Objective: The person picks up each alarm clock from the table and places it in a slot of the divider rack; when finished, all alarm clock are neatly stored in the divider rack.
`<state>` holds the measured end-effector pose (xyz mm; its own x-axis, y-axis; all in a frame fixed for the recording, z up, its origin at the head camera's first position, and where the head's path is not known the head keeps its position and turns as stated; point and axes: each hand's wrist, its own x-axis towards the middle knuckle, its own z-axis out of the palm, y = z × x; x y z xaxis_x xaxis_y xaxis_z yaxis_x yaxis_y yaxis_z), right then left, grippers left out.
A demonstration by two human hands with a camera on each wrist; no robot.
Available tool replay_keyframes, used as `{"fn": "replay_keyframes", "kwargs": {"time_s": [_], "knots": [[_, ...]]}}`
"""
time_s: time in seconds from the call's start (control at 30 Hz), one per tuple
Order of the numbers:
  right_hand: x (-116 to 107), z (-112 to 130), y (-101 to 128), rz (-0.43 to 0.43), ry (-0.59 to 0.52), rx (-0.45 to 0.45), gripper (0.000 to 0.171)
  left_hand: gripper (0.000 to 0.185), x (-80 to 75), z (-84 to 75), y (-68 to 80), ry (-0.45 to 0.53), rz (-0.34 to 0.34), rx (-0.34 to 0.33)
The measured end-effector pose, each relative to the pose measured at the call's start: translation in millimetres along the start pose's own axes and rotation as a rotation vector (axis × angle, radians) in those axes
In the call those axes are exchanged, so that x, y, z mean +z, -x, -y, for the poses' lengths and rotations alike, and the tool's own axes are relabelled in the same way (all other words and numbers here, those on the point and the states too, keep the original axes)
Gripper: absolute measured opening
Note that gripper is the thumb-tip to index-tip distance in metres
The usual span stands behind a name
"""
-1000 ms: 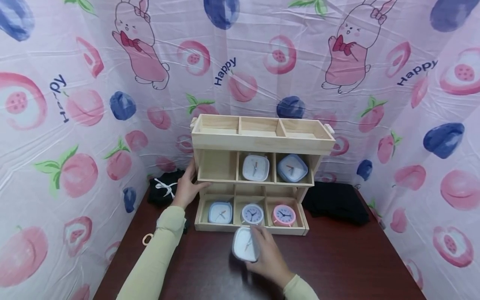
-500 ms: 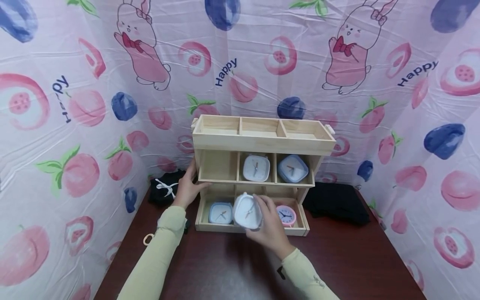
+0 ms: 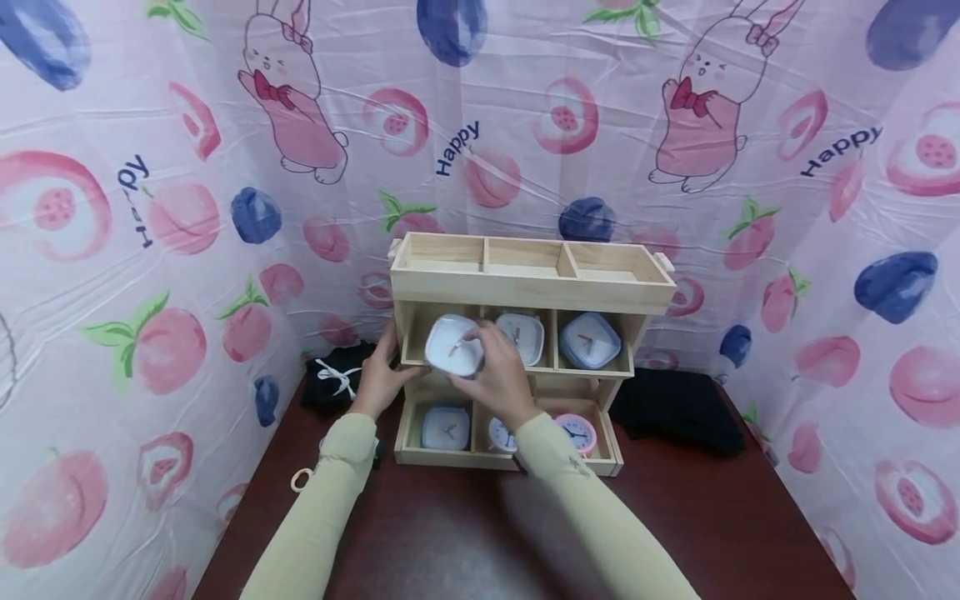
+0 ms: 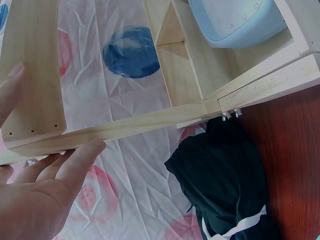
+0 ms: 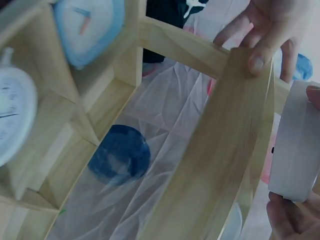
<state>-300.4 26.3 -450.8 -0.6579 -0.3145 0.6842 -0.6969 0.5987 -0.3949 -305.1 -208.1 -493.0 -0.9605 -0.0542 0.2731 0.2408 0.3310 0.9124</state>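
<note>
A three-tier wooden shelf (image 3: pixel 529 293) stands at the back of the dark table. My right hand (image 3: pixel 471 348) grips a white square clock (image 3: pixel 453 347) at the mouth of the middle tier's left compartment. In the right wrist view the white clock's side (image 5: pixel 297 146) shows between my fingers (image 5: pixel 291 220). My left hand (image 3: pixel 393 360) rests with straight fingers on the shelf's left side, thumb up along the side panel. In the left wrist view those fingers (image 4: pixel 75 159) lie along the shelf's edge (image 4: pixel 140 125).
The middle tier also holds a white clock (image 3: pixel 523 335) and a blue clock (image 3: pixel 591 340). In the bottom tier sit a blue clock (image 3: pixel 445 427), a white round clock (image 3: pixel 499 435) partly behind my arm, and a pink clock (image 3: pixel 577 433). Black cloths (image 3: pixel 675 408) (image 3: pixel 333 379) flank the shelf.
My right hand has carried the white clock from the table in front of the shelf up to the middle tier's left compartment. The left hand has stayed on the shelf.
</note>
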Motion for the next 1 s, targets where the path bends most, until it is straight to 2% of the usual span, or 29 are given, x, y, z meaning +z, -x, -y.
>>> {"fn": "replay_keyframes", "kwargs": {"time_s": [0.17,0.33,0.6,0.87,1.0], "knots": [[12.5,-2.3,-26.7,0.039,0.052,0.032,0.059,0.116,4.2,-0.7,-0.6,-0.018,-0.004,-0.003],[18.8,-7.1,-36.3,0.1,0.099,0.052,0.053,0.116,9.7,-3.3,0.9,-0.019,-0.002,-0.012],[20.5,-13.7,-35.8,0.162,0.166,0.077,0.043,0.116,15.0,-5.7,1.7,0.001,0.013,-0.007],[21.1,-18.0,-34.2,0.219,0.201,0.06,0.029,0.116,17.0,-4.5,3.5,-0.025,0.001,-0.016],[17.5,-20.1,-22.2,0.185,0.175,0.025,0.029,0.111,20.3,-1.9,13.1,-0.091,-0.019,-0.034]]}}
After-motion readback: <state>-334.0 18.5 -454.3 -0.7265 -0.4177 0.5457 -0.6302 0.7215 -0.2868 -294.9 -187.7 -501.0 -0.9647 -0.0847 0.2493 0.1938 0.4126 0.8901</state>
